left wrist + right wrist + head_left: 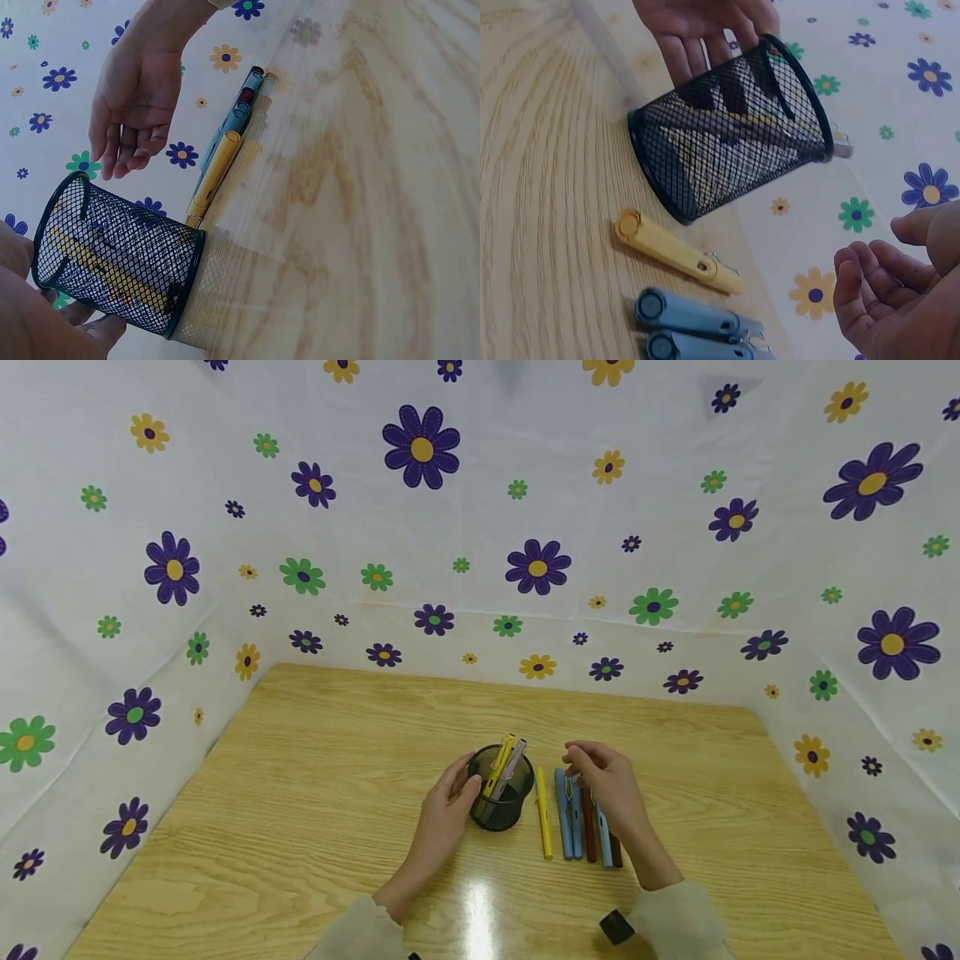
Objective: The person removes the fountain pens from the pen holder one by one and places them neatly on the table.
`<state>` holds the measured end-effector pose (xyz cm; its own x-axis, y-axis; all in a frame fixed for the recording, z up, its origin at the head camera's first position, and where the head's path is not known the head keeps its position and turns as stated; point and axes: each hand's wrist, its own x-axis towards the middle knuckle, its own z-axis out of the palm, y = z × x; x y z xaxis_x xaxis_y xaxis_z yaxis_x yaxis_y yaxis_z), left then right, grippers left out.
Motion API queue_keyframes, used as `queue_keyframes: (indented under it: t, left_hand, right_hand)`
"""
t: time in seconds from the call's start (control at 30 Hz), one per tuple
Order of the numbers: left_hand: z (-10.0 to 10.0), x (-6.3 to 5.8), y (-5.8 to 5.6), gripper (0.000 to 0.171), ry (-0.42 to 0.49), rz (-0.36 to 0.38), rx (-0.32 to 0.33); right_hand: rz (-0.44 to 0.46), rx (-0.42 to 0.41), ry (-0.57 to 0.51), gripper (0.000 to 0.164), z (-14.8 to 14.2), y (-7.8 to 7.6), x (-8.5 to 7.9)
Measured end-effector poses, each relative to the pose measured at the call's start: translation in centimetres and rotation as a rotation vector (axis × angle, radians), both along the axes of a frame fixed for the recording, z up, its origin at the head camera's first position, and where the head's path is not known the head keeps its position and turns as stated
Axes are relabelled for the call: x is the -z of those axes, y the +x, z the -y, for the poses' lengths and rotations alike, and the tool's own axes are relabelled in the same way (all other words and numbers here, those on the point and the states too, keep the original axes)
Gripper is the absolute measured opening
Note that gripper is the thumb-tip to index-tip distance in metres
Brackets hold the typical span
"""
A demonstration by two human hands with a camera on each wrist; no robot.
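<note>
A black mesh pen holder [497, 817] stands on the table, a yellow pen [498, 766] and a grey pen [512, 767] leaning inside it. My left hand [444, 810] grips its left side, thumb at the front rim and fingers behind. To the right of the holder lies another yellow pen [544, 814]. Beyond it is a row of blue pens [564, 827] and dark red pens [589, 835], partly hidden under my right hand [611, 781]. That hand hovers over the row with its fingers loosely bent; the right wrist view shows nothing in them.
The wooden table [315, 760] meets a white flowered cloth [480, 510] at the back and both sides. A small black block [617, 927] sits at the right sleeve [678, 922]. Light glares off the tabletop in front of the holder.
</note>
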<state>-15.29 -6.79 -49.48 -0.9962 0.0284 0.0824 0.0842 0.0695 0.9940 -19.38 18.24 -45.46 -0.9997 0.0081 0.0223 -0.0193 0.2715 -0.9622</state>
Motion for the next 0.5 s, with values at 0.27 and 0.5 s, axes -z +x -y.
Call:
queue_keyframes:
  t: [0.27,0.5]
  left_hand:
    - [0.0,-0.2,0.2,0.051,-0.001,-0.016,-0.001]
    - [-0.1,-0.1,0.1,0.051,0.003,-0.019,-0.001]
  right_hand:
    - [-0.009,-0.079,0.012,0.035,2.1,0.0,-0.1]
    - [-0.014,-0.14,0.02,0.036,3.9,-0.3,0.0]
